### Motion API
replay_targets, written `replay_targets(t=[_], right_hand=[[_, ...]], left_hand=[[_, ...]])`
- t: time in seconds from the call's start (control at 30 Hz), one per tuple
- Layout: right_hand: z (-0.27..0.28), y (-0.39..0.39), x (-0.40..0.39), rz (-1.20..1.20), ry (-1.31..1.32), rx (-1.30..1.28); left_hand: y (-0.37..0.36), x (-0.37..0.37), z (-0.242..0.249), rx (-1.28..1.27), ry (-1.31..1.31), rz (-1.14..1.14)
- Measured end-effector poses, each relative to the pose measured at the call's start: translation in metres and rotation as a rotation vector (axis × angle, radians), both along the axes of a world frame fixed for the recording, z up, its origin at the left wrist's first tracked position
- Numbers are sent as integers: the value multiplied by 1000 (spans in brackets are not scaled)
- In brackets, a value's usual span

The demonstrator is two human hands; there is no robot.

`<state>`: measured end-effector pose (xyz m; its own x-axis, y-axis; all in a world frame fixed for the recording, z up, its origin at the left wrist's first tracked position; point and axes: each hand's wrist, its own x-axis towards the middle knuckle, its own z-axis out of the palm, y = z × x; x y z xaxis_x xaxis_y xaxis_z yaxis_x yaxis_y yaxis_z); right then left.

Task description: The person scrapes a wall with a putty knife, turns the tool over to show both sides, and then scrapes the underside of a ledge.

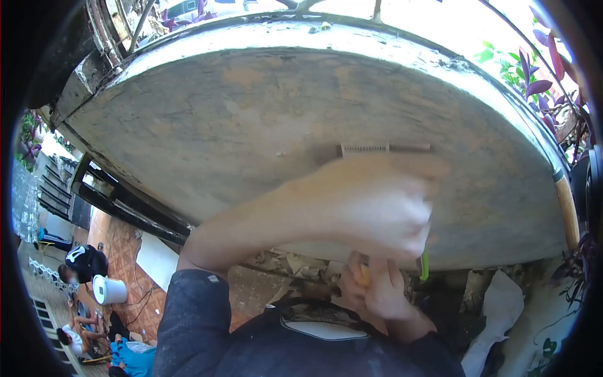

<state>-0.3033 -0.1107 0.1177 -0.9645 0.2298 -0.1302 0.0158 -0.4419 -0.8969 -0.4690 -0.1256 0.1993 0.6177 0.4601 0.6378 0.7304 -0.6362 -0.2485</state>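
Note:
My left hand [396, 210] is closed in a fist in front of a grey plastered wall [207, 113], slightly blurred by motion. From below the fist sticks a green handle [424, 266]. Just above the knuckles, against the wall, shows a narrow tool head [364, 149] with a dark edge and a pale ribbed strip; the fist hides how it joins the handle. Lower down, close to my chest, the fingers of my right hand [383, 289] wrap around a yellow-orange object [365, 274], mostly covered by them.
Broken pale chips [295, 262] lie along the wall's foot. At left are a white bucket [110, 291], a white sheet [157, 261] on the tiled floor and several people, one in a black shirt [88, 261]. Purple-leaved plants [534, 81] and a wooden pole [567, 213] edge the right.

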Motion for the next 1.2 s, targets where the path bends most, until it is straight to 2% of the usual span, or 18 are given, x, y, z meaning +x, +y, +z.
replay_targets(t=[0.07, 0.13, 0.2, 0.3, 0.4, 0.47, 0.6, 0.67, 0.73, 0.8, 0.83, 0.87, 0.9, 0.93, 1.0, 1.1, 1.17, 1.2], right_hand=[[1, -5, 2, 29, 15, -65], [15, -7, 2, -17, -24, 64], [3, -9, 8, -12, -36, 8], [-3, -9, 3, -12, -77, -54], [2, -8, -9, 26, 84, 65], [2, -14, 3, 35, -32, -103], [1, -16, -1, 8, -52, -134], [14, -17, -5, 12, 33, -35], [-2, -20, 2, 3, 19, -41], [-9, -13, -1, 17, 33, -46], [-12, -11, -5, 18, 28, -49], [-16, -10, -7, 13, 36, 101], [-18, -8, -8, 9, 56, 261], [-13, -4, -13, 10, 75, 279], [-7, -18, -4, 61, 34, -154], [-10, -17, -14, -30, 63, -60], [13, -16, -19, -2, 77, -12], [22, -15, -24, 31, 109, 50]], left_hand=[[-8, 0, 14, -4, 10, 27], [-9, -2, 20, 12, 39, 68], [-9, 4, 5, -8, 1, 49], [-8, -7, 14, -31, 79, 51], [-10, -8, 14, 23, 158, 107], [-13, 0, 4, -45, -41, 96], [-15, -3, 13, -146, -24, 135], [-14, -6, 23, 36, 91, 78], [-17, 2, 10, 9, 50, 126], [-7, -5, -1, 27, 108, 69], [-11, -7, 3, -271, -204, 145], [-17, -3, 5, -286, -225, 143], [-20, -1, 11, -147, -64, 144], [-17, -4, 19, 14, 122, 151], [-16, 1, 8, 4, 60, 117], [-13, -2, 12, -93, -50, 74], [-17, -3, 51, 33, 161, 137], [-20, -2, 47, 38, 169, 137]])
